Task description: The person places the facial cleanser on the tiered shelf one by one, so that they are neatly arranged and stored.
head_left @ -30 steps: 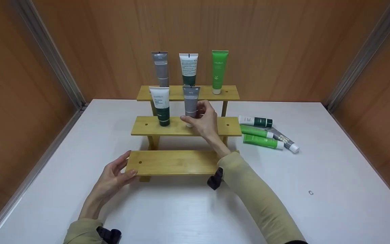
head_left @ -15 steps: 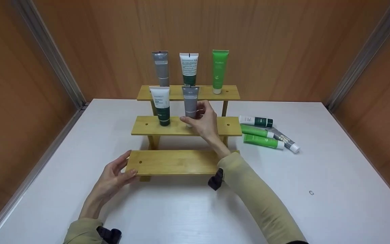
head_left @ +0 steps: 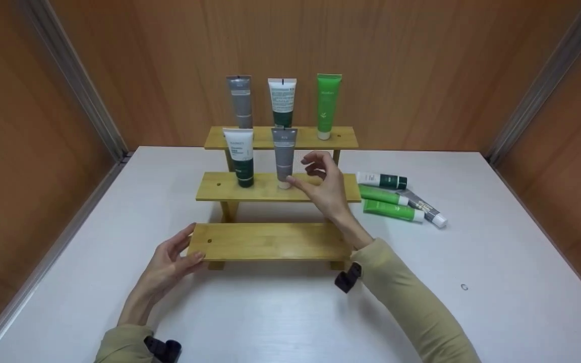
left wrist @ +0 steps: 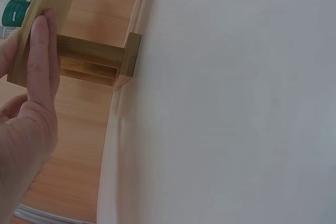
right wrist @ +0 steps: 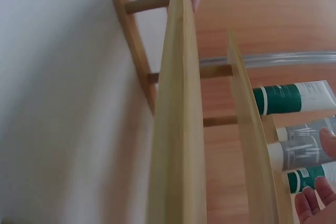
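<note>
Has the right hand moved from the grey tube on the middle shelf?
Yes. The right hand released the grey tube and shifted right along the middle shelf.

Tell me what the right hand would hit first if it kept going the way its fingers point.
Most likely the grey tube standing on the middle shelf: the right hand points left and away with its thumb tip just beside the tube's base. Depth is hard to judge.
</note>
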The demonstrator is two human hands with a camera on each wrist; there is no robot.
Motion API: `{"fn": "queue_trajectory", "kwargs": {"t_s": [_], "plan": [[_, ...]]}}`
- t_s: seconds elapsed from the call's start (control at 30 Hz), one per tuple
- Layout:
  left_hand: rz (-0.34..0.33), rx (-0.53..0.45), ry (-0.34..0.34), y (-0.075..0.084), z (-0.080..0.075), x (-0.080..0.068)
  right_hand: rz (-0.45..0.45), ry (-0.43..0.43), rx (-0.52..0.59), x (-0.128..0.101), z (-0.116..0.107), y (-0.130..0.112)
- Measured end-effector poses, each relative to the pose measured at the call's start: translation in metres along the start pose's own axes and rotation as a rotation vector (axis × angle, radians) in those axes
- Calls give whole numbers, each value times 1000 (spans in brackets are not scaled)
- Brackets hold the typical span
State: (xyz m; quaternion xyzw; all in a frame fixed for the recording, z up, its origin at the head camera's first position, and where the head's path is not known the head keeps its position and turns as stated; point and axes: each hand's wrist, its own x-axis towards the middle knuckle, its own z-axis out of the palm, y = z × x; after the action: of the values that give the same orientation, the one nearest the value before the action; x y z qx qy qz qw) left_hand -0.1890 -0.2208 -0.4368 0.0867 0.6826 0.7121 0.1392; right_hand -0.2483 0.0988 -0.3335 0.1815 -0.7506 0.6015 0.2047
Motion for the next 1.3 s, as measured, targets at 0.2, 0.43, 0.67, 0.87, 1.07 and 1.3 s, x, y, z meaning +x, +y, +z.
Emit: {"fn": "queue_trajectory", "kwargs": {"t_s": [0.2,0.43,0.67,0.87,1.07,1.3], "plan": [[0,6,7,0,0,0,-111,-4,-60,-15,-39,5],[3,-2,0,-1,-1,0,-171,53,-187,-38,-99,29],[7,-8,-6,-2,-2,1,-161,65,-381,-59,-152,65],[3,1,1,-2,-1,2,-70,-27,-520,-73,-189,115],[3,6,2,-1,-1,2,61,-169,-508,-81,-206,130],[-6,34,13,-1,1,2,213,-297,-549,-85,-212,131]]}}
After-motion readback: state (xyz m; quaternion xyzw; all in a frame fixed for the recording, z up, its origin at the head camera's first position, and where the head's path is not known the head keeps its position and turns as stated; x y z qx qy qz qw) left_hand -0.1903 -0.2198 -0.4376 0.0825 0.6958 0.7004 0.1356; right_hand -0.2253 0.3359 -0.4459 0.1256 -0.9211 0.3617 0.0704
